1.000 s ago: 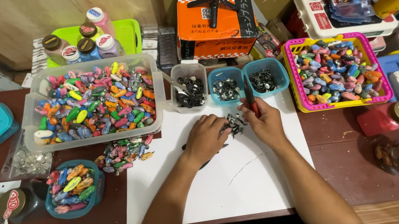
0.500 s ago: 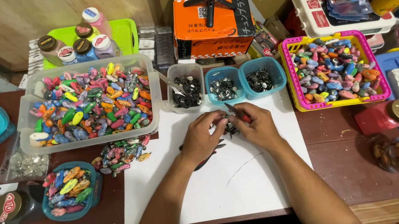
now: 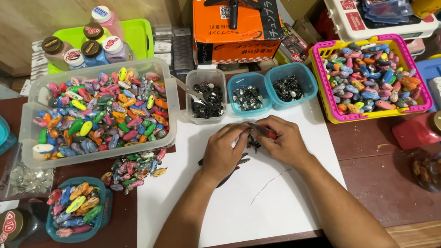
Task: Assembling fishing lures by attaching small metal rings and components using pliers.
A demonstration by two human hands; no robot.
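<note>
While a second ago the right hand (image 3: 287,142) reached up to the middle blue tub (image 3: 247,94), it now sits lower on the white sheet (image 3: 256,206), drawn in against the left hand (image 3: 224,154). Both hands meet, fingertips pinched together on a small dark metal piece (image 3: 254,139) held just above the sheet, in front of the row of tubs; the right one also seems to grip a slim red-handled tool (image 3: 266,131), though its tip is too small to make out. By my reading, the fetching is over and the fitting of a small part is under way.

From the head camera, the materials read clearly. A clear plastic tub (image 3: 205,94) and two blue ones hold dark, shiny metal bits. To the left, a wide clear bin (image 3: 102,150) brims with glossy, oval, many-coloured pieces; a loose heap (image 3: 134,170) of them lies beside the sheet, and a round teal bowl (image 3: 75,209) holds more. On the right, a pink lattice basket (image 3: 326,82) carries duller ovals. Underneath, the table (image 3: 384,187) is dark, worn wood.
</note>
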